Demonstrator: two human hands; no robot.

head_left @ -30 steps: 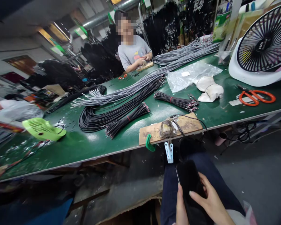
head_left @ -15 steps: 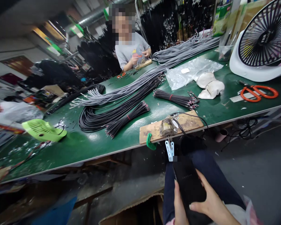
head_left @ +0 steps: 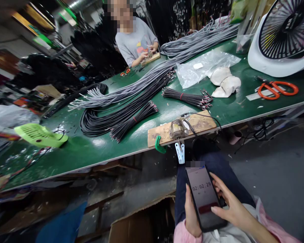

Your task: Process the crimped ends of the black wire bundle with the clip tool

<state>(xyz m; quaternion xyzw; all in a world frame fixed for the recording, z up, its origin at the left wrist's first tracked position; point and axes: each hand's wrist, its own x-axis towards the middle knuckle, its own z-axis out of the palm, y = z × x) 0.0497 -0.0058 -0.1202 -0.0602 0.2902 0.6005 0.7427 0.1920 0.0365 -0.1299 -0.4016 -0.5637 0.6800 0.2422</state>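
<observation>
A: What is nearest?

B: A phone point(head_left: 204, 197), low at 5 o'clock, over the person's lap. Its screen is lit and shows 02:02:29.

A: Who holds it?

B: The left hand point(head_left: 192, 214) grips its left edge, fingers closed round the back, thumb along the side. The right hand point(head_left: 230, 206) lies at its right edge, fingers spread loosely, thumb tip on the lower screen.

A: And just past that?

B: At 12 o'clock from the phone, a white clip point(head_left: 180, 153) hangs from the desk point(head_left: 91, 152) edge. Above it a wooden board point(head_left: 200, 123) lies on the green top with a small metal device point(head_left: 176, 128) on it and a green clamp point(head_left: 159, 145) at its left end.

A: Further on?

B: Bundles of black wires point(head_left: 134, 118) at 11 o'clock, another bundle point(head_left: 187, 99) at 12. A green fan cover point(head_left: 38, 135) sits far off at 9. Orange scissors point(head_left: 277, 89) lie at 2 o'clock, beside white cloth pads point(head_left: 226, 86) and a plastic bag point(head_left: 205, 65).

A: Farthest?

B: A white fan point(head_left: 281, 40) at 1 o'clock, long grey cables point(head_left: 187, 50), and a co-worker point(head_left: 134, 42) in a grey shirt with both hands on a small board at the far side.
</observation>
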